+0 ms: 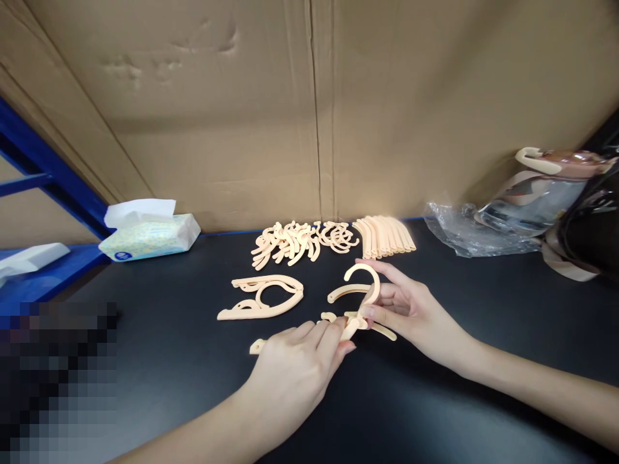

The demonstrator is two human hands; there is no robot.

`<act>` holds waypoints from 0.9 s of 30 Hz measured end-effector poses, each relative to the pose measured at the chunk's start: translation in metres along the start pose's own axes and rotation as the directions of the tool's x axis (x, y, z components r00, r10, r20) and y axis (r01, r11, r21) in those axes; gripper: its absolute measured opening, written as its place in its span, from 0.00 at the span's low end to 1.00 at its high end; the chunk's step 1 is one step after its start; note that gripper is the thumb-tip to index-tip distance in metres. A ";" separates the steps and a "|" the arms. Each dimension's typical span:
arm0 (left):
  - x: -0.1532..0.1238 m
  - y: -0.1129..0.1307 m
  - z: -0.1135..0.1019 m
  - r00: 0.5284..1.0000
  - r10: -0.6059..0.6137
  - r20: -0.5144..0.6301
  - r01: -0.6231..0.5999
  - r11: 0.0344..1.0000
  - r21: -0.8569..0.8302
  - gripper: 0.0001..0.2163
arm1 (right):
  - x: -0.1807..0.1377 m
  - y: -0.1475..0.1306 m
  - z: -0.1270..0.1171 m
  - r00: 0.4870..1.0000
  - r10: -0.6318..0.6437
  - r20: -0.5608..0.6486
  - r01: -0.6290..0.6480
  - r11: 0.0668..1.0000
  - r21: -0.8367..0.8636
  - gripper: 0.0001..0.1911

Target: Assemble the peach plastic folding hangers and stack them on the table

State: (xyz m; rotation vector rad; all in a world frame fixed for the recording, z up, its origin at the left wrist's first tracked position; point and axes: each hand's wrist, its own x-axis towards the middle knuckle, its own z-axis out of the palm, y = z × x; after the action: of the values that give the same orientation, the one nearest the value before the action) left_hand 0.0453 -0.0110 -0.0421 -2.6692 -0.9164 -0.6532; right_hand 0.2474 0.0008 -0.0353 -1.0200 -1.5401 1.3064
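Left hand (294,361) and right hand (411,309) pinch peach plastic hanger (362,298) together above black table (145,361). Finished hangers (264,298) lie left of it. Heaps of hooks (302,241) and bars (384,235) near cardboard wall (309,109). Tissue pack (149,235) far left.

We see a black table (435,399) bearing a tissue pack (149,237) at ten o'clock, a peach hook heap (300,241) at twelve, a plastic bag (464,235) at two.
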 end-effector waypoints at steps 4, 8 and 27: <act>-0.001 0.001 -0.002 0.999 -0.032 -0.023 0.030 0.998 -0.058 0.10 | -0.001 -0.002 -0.002 1.000 -0.025 0.016 0.025 0.999 -0.041 0.30; 0.000 0.005 -0.010 0.962 -0.193 0.193 0.251 0.903 -0.350 0.06 | -0.005 -0.009 -0.005 0.991 -0.125 0.039 0.130 0.972 -0.196 0.27; 0.012 -0.011 -0.021 0.722 -0.247 0.646 0.586 -0.276 -0.762 0.12 | 0.018 0.008 -0.042 0.923 -0.332 0.196 0.344 0.478 -0.808 0.12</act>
State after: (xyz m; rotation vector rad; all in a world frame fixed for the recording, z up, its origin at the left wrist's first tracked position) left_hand 0.0400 -0.0043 -0.0168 -3.5600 -2.3783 -1.9166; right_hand 0.2820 0.0308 -0.0374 -1.1494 -2.3117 0.2081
